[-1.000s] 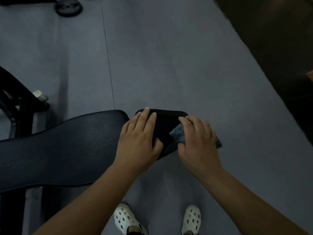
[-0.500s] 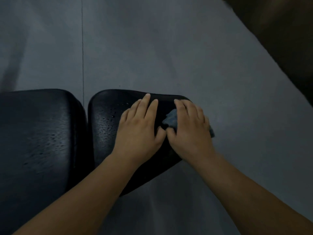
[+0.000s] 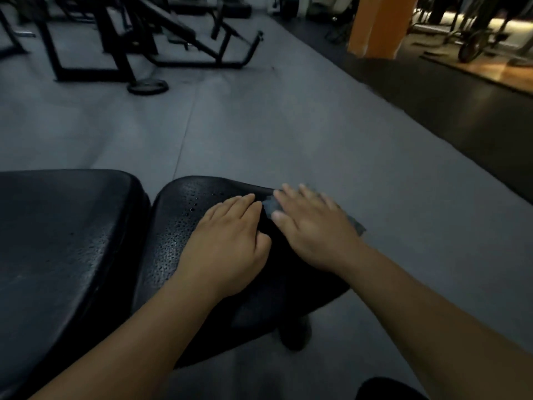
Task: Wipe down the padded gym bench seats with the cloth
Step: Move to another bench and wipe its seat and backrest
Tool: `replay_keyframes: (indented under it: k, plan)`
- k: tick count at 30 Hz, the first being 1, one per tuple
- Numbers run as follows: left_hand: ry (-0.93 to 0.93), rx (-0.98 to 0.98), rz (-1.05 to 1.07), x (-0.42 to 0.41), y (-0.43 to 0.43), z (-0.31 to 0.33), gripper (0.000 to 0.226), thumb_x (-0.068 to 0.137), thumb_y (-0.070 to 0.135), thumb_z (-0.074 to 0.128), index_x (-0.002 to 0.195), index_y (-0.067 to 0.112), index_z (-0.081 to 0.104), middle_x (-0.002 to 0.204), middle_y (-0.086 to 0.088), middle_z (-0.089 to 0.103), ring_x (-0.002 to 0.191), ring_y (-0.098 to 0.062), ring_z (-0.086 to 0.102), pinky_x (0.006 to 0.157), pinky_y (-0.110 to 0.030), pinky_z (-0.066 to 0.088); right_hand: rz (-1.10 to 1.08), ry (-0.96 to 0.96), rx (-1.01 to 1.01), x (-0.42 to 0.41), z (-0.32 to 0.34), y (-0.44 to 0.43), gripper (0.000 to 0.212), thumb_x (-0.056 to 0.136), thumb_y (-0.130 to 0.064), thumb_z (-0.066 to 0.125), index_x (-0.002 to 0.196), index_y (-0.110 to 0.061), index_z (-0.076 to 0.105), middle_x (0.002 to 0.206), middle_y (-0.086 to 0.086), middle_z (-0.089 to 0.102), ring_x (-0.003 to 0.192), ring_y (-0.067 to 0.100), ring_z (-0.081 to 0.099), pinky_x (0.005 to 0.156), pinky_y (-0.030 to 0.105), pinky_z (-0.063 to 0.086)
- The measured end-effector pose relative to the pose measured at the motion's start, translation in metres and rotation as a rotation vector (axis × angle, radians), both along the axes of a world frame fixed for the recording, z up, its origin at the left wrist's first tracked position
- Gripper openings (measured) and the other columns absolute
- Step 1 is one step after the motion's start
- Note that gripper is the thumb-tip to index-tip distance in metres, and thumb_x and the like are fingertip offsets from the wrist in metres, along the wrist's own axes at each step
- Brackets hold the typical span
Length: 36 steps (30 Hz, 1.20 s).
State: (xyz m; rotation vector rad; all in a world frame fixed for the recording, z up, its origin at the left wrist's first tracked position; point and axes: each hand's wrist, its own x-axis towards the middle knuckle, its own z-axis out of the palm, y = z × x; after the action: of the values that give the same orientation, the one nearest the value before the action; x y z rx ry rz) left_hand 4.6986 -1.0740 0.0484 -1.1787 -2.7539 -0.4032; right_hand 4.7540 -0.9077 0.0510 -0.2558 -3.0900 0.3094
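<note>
Since the earlier frame the view has been lifted, so that black machine frames [image 3: 115, 39] are now taken in, while both hands have been kept on the seat pad [image 3: 178, 226]. The cloth [image 3: 268, 207] is pressed flat on the pad's right end beneath the right hand [image 3: 313, 226]. Its edges are seen past the thumb and at the hand's outer side. The fingers [image 3: 288, 192] are laid straight over it, uncurled and blurred. The left hand [image 3: 230, 241] is rested flat just beside, fingers released. A second pad [image 3: 63, 241] is set left, across a narrow gap. A weight plate [image 3: 147, 86] lies on the grey floor [image 3: 259, 125] well apart.
</note>
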Motion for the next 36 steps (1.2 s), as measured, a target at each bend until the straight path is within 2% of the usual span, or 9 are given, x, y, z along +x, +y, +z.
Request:
replay_keyframes:
  k: [3, 8, 13, 18, 20, 24, 28, 33, 36]
  plan:
    - [-0.02, -0.084, 0.009, 0.01, -0.013, 0.007, 0.078, 0.085, 0.048, 0.01, 0.149, 0.017, 0.043, 0.159, -0.003, 0.035, 0.146, -0.019, 0.031, 0.12, -0.036, 0.02, 0.136, -0.033, 0.009, 0.043, 0.0, 0.009, 0.076, 0.09, -0.064, 0.0, 0.159, -0.034, 0.014, 0.167, -0.015, 0.004, 0.153, 0.009, -0.002, 0.123, 0.036, 0.0]
    - [-0.033, -0.096, 0.094, 0.026, -0.039, 0.009, 0.083, 0.084, 0.061, 0.01, 0.151, 0.022, 0.038, 0.161, 0.002, 0.029, 0.149, -0.018, 0.024, 0.122, -0.038, 0.019, -0.052, -0.051, -0.005, -0.009, 0.009, -0.001, 0.063, 0.103, -0.058, 0.018, 0.158, -0.027, 0.019, 0.168, -0.004, 0.01, 0.154, 0.02, 0.005, 0.123, 0.048, 0.005]
    - [-0.098, -0.095, 0.123, 0.031, -0.043, 0.01, 0.08, 0.085, 0.061, 0.014, 0.154, 0.024, 0.031, 0.164, 0.003, 0.023, 0.151, -0.017, 0.017, 0.123, -0.039, 0.014, 0.287, 0.015, 0.014, 0.068, 0.001, -0.015, 0.078, 0.089, -0.062, -0.002, 0.159, -0.032, 0.019, 0.167, -0.012, 0.009, 0.154, 0.012, 0.002, 0.123, 0.037, 0.003]
    - [-0.106, -0.126, 0.108, 0.029, -0.05, 0.014, 0.072, 0.091, 0.06, 0.025, 0.155, 0.027, 0.028, 0.165, 0.005, 0.018, 0.152, -0.016, 0.011, 0.124, -0.041, 0.011, 0.079, -0.049, 0.015, 0.01, 0.014, -0.002, 0.059, 0.104, -0.052, 0.017, 0.159, -0.03, 0.02, 0.168, -0.006, 0.01, 0.154, 0.016, 0.005, 0.124, 0.044, 0.008]
    - [-0.097, -0.124, 0.158, 0.024, -0.056, 0.016, 0.077, 0.086, 0.066, 0.021, 0.154, 0.029, 0.029, 0.165, 0.007, 0.019, 0.152, -0.016, 0.011, 0.123, -0.045, 0.011, 0.112, -0.049, -0.002, 0.001, 0.016, -0.018, 0.056, 0.106, -0.05, 0.021, 0.159, -0.031, 0.018, 0.168, -0.008, 0.007, 0.154, 0.015, 0.001, 0.123, 0.046, 0.004]
    - [-0.172, -0.159, 0.206, 0.014, -0.064, 0.019, 0.071, 0.093, 0.069, 0.033, 0.155, 0.038, 0.021, 0.166, 0.011, 0.008, 0.153, -0.015, 0.0, 0.12, -0.06, 0.006, 0.245, -0.133, 0.009, -0.005, 0.024, 0.006, 0.058, 0.106, -0.052, 0.027, 0.159, -0.034, 0.017, 0.168, -0.008, 0.008, 0.154, 0.013, 0.004, 0.123, 0.038, 0.007]
    - [-0.165, -0.16, 0.203, 0.016, -0.062, 0.015, 0.072, 0.093, 0.07, 0.029, 0.156, 0.038, 0.015, 0.167, 0.009, 0.003, 0.153, -0.017, -0.003, 0.118, -0.063, 0.004, 0.14, -0.098, 0.05, -0.031, 0.023, -0.013, 0.065, 0.102, -0.061, 0.025, 0.159, -0.032, 0.016, 0.168, -0.005, 0.01, 0.154, 0.016, 0.007, 0.123, 0.046, 0.01]
    - [-0.1, -0.131, 0.151, 0.01, -0.069, 0.002, 0.073, 0.09, 0.067, 0.02, 0.156, 0.038, 0.014, 0.167, 0.008, 0.003, 0.153, -0.02, -0.002, 0.118, -0.063, 0.006, 0.257, -0.019, 0.054, 0.023, 0.007, -0.019, 0.069, 0.096, -0.063, 0.015, 0.159, -0.035, 0.016, 0.167, -0.014, 0.007, 0.153, 0.009, 0.001, 0.124, 0.039, 0.004]
    - [-0.107, -0.087, 0.136, 0.01, -0.07, 0.0, 0.072, 0.088, 0.063, 0.017, 0.155, 0.037, 0.015, 0.167, 0.008, 0.005, 0.153, -0.02, 0.0, 0.118, -0.063, 0.007, 0.042, -0.06, 0.036, -0.024, 0.013, -0.005, 0.056, 0.105, -0.05, 0.028, 0.157, -0.028, 0.026, 0.165, -0.003, 0.022, 0.152, 0.018, 0.017, 0.122, 0.043, 0.016]
